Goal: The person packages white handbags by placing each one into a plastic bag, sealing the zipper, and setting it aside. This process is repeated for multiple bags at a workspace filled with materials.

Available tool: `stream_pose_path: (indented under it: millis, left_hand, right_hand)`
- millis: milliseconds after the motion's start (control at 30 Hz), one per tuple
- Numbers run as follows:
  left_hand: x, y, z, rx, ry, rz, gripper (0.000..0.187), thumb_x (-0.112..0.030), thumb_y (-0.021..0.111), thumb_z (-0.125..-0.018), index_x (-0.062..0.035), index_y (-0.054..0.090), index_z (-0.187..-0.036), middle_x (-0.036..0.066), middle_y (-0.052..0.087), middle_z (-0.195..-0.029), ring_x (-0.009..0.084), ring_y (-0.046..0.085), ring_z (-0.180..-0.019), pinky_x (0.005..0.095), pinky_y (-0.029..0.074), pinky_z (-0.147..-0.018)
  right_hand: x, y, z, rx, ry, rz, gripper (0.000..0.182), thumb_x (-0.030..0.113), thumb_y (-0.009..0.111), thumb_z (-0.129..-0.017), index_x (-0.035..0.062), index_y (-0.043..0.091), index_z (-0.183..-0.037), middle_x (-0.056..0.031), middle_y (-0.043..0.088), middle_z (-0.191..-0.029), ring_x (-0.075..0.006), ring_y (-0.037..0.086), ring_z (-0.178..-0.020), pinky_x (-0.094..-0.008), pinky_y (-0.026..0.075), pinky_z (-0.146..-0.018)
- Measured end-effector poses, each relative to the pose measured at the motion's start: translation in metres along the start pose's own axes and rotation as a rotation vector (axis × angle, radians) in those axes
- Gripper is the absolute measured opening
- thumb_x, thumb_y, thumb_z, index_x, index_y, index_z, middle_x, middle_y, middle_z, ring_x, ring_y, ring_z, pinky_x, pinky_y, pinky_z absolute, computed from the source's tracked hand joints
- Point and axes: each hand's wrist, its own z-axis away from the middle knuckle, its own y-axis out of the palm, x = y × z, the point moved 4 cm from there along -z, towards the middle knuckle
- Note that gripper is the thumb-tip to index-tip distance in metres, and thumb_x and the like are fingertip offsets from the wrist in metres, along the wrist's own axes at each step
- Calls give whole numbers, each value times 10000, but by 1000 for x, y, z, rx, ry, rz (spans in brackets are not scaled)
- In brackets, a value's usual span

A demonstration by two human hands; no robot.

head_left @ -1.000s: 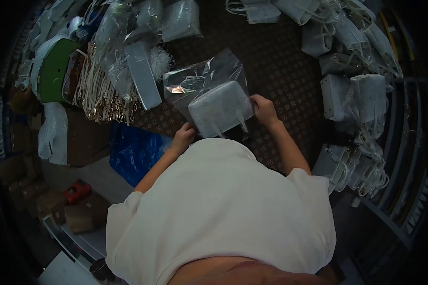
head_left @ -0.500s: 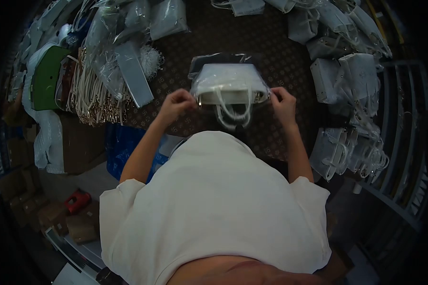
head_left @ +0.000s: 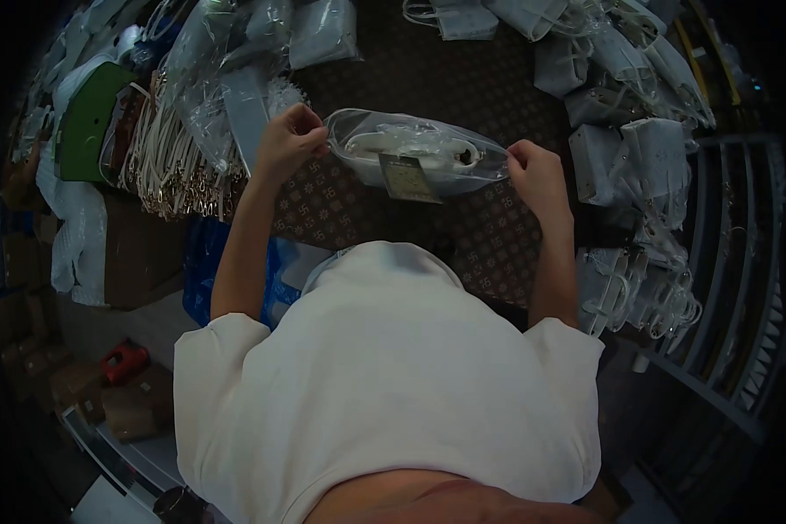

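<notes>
A white handbag (head_left: 445, 153) sits inside a clear plastic bag (head_left: 367, 118) over the dark patterned table, its top side facing me. My left hand (head_left: 295, 140) pinches the left edge of the plastic bag's mouth. The right edge is pinched by my right hand (head_left: 533, 170), so the mouth is stretched wide between both hands. A dark rectangular tag (head_left: 408, 178) hangs over the near side of the handbag.
White straps with metal clasps (head_left: 183, 157), a green panel (head_left: 92, 122) and plastic-wrapped items (head_left: 323, 35) lie at the left. Wrapped white bags (head_left: 655, 157) line the right side of the patterned table (head_left: 323, 205). A metal rack (head_left: 725, 253) stands farther right.
The handbag has turned from its side to its top, with the tag now showing and the handles no longer hanging toward me. My left hand has moved up and left; the plastic mouth is spread wide.
</notes>
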Motion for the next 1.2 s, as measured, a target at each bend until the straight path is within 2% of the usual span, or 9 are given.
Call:
stream_pose_path:
  millis: [167, 233, 367, 567, 633, 767, 967, 1067, 1200]
  left_hand:
    - [-3, 1, 13, -47, 54, -91, 96, -50, 608, -741, 1, 540, -786, 37, 560, -679, 83, 555, -567, 198, 451, -513]
    - [-1, 3, 16, -88, 107, -109, 132, -51, 619, -726, 0, 550, -826, 31, 561, -695, 76, 547, -597, 197, 448, -532]
    - [-3, 10, 29, -86, 137, -117, 225, -63, 629, -716, 3, 547, -915, 35, 560, -752, 76, 534, -622, 203, 447, -545]
    - [9, 35, 53, -182, 41, -171, 526, -32, 661, -707, -43, 432, -1181, 62, 469, -936, 72, 520, -624, 203, 455, -566]
    - [24, 44, 55, -127, 67, -332, 616, -4, 670, -663, -55, 405, -1217, 91, 452, -940, 121, 527, -681, 225, 458, -567]
    - [55, 56, 59, -108, 207, -516, 656, 20, 665, -629, -52, 399, -1224, 109, 453, -928, 172, 521, -754, 244, 460, -577]
    - [41, 48, 63, -92, 166, -432, 584, -15, 672, -654, -48, 453, -1194, 101, 491, -911, 170, 515, -746, 248, 453, -580]
    - [27, 36, 56, -115, 167, -298, 366, -39, 631, -715, -21, 557, -1073, 102, 515, -816, 156, 525, -645, 258, 448, -557]
    - [7, 16, 46, -220, 162, -279, 178, -33, 592, -754, 1, 637, -923, 80, 539, -753, 102, 513, -587, 228, 435, -524]
  right_hand:
    - [82, -12, 5, -286, -426, 105, 239, 125, 671, -690, 31, 590, -895, -104, 586, -792, -275, 595, -692, -358, 474, -619]
    - [91, 17, 7, 273, -378, -258, 247, 119, 689, -677, 34, 588, -886, -102, 583, -763, -274, 588, -697, -362, 471, -621]
    - [91, 64, 17, 345, -344, 100, 255, 109, 707, -667, 43, 587, -882, -104, 583, -744, -260, 586, -668, -336, 473, -603]
    - [81, 82, 16, 393, -100, -466, 201, 92, 662, -736, -21, 551, -860, -78, 583, -700, -146, 583, -605, -253, 469, -546]
    - [71, 80, 12, 539, 357, -936, 148, 59, 616, -775, -42, 540, -851, -55, 577, -681, -99, 573, -599, -218, 466, -520]
    - [65, 94, 9, 318, 308, -1048, 87, 20, 589, -791, -35, 542, -839, -62, 586, -684, -91, 579, -599, -208, 471, -507]
    - [63, 100, 14, -67, -43, -899, 76, -36, 573, -768, -22, 551, -839, -81, 615, -726, -150, 606, -632, -259, 492, -557]
    - [80, 80, 17, 94, -354, -482, 121, -11, 614, -725, 0, 570, -837, -83, 610, -749, -227, 607, -674, -306, 488, -590]
    - [91, 22, 13, -268, -468, 4, 191, 66, 661, -692, 25, 598, -867, -80, 596, -793, -256, 582, -716, -319, 474, -610]
